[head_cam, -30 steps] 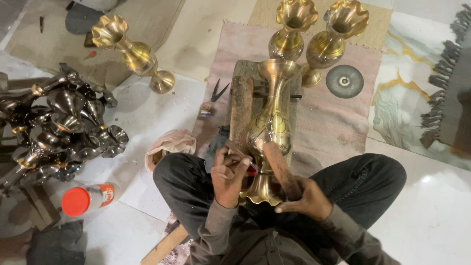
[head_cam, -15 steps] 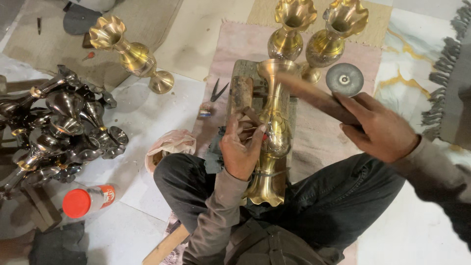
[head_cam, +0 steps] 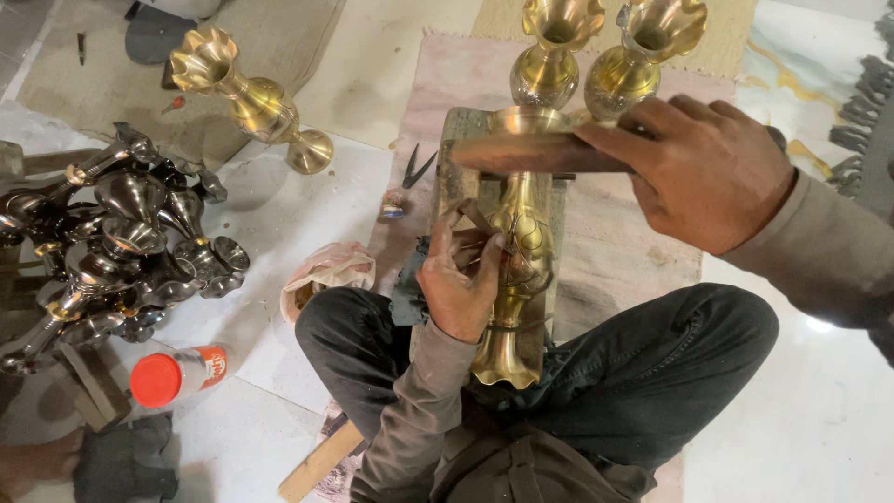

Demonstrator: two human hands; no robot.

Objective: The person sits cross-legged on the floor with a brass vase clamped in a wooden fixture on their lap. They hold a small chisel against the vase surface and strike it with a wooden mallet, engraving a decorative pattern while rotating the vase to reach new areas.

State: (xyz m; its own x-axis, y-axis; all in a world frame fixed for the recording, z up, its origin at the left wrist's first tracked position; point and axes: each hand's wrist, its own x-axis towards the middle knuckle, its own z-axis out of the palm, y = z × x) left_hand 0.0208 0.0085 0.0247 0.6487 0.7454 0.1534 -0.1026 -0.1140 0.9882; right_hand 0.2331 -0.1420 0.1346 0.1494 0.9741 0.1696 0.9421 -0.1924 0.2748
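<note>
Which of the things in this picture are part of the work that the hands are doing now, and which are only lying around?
In use:
- left hand, holding a thin tool against the brass vase
- right hand, gripping a wooden block
- the wooden stand under the vase

Lying about:
- three finished brass vases
- pile of dark vases
- red-capped bottle
- pliers
- crumpled bag

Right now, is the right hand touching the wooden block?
Touching. The head view shows the right hand with its fingers wrapped over the end of the wooden block, raised above the brass vase.
</note>
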